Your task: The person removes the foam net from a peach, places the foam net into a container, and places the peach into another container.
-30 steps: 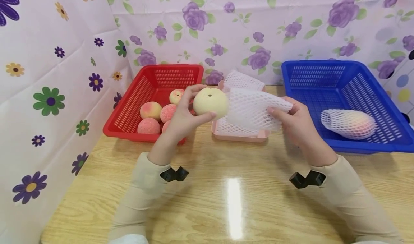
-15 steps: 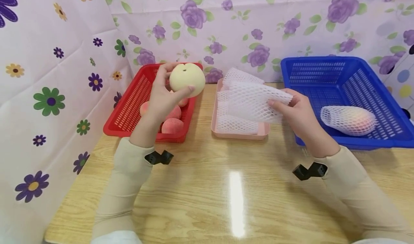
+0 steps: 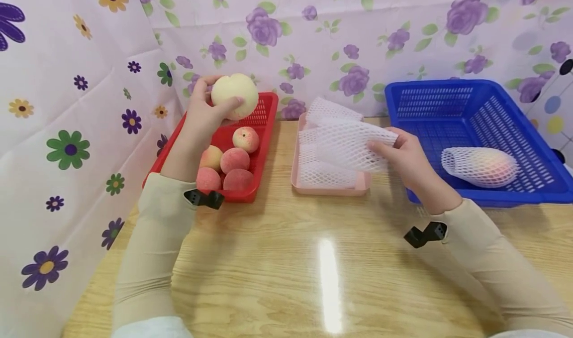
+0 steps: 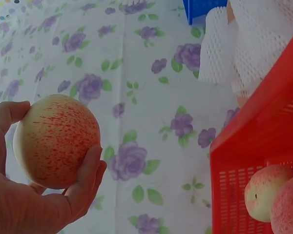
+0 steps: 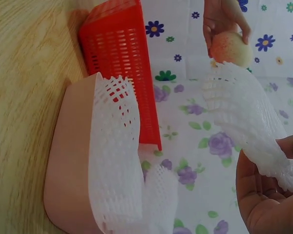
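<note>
My left hand (image 3: pixel 203 111) grips a pale yellow peach (image 3: pixel 236 96) above the back of the red basket (image 3: pixel 267 129). In the left wrist view this peach (image 4: pixel 58 141) shows red speckles on one side, with fingers and thumb curled round it. My right hand (image 3: pixel 405 161) pinches one end of a white foam fruit net (image 3: pixel 349 141), which hangs flat over the pink tray (image 3: pixel 331 191). More foam nets (image 3: pixel 329 173) lie in that tray. In the right wrist view the held net (image 5: pixel 244 105) points toward the peach, apart from it.
Several peaches (image 3: pixel 235 160) sit in the red basket at the left. On the right stands a blue basket (image 3: pixel 474 196) holding one netted peach (image 3: pixel 481 167). Flowered cloth (image 3: pixel 309 44) hangs behind and at the left. Wooden table (image 3: pixel 268 268) stretches in front.
My left hand has carried the peach away from the net, left and back, to over the red basket. My right hand has stayed nearly in place with the net.
</note>
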A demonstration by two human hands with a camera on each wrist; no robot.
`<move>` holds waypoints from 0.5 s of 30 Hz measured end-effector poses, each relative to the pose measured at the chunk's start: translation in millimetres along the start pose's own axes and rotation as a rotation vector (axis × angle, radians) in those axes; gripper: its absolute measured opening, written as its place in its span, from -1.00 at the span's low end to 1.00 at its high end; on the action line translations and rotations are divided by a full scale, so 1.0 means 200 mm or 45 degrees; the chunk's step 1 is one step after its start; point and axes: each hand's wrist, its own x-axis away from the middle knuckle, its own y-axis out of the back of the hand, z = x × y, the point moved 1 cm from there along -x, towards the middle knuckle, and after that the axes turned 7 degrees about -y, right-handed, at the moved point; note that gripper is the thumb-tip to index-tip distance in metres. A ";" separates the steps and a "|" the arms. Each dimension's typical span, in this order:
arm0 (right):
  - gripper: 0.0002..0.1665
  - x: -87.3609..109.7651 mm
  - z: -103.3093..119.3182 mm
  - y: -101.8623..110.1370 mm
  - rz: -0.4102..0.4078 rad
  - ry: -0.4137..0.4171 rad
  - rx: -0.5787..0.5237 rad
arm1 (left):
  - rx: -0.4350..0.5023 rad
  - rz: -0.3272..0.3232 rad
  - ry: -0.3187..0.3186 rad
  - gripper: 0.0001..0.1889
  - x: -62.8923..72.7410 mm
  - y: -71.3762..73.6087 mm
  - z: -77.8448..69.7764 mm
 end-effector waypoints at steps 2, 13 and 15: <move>-0.91 -0.01 -0.01 -0.01 0.019 -0.033 -0.027 | 0.036 -0.023 0.026 -0.39 -0.03 0.01 0.01; -0.82 -0.06 -0.06 -0.08 0.046 -0.113 -0.078 | -0.009 -0.107 0.184 -0.28 -0.13 0.04 0.07; -0.79 -0.07 -0.07 -0.08 0.050 -0.129 -0.084 | -0.087 -0.105 0.186 -0.27 -0.14 0.04 0.09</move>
